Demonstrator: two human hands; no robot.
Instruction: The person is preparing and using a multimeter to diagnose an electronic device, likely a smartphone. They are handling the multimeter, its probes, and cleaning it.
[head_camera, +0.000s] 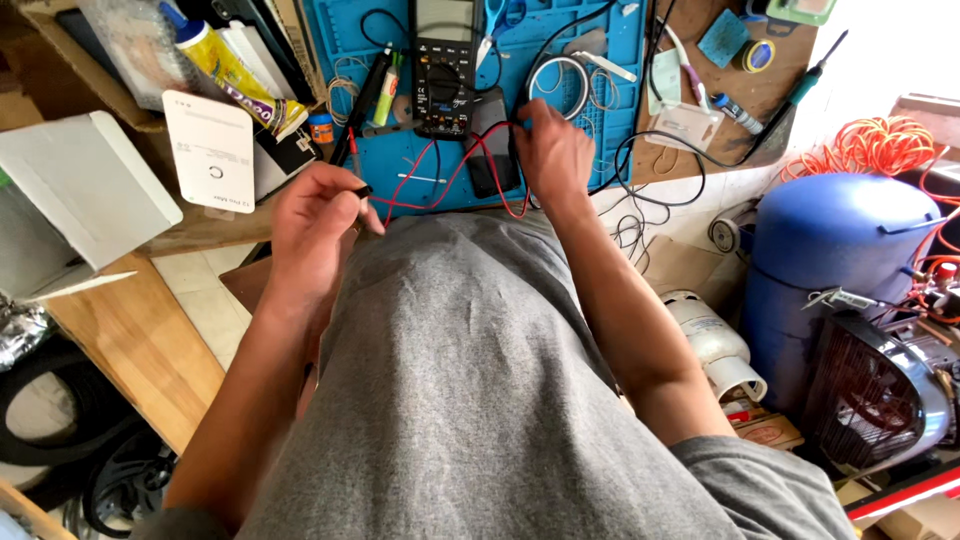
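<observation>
My left hand (318, 215) is closed on a black probe (361, 190) at the near edge of the blue work mat (570, 45). A red lead (440, 180) runs from it toward the black multimeter (444, 75). My right hand (551, 152) pinches the other probe tip beside a dark flat phone-like device (492, 140) on the mat. Red and black wires loop between both hands. My grey shirt fills the lower middle.
Scissors (497, 25), a wire coil (560, 85), pens and a glue tube (235, 70) lie on the bench. A white box (85, 190) and white card (210, 150) sit left. A blue tank (840, 260), orange hose (875, 145) and fan (875, 395) stand right.
</observation>
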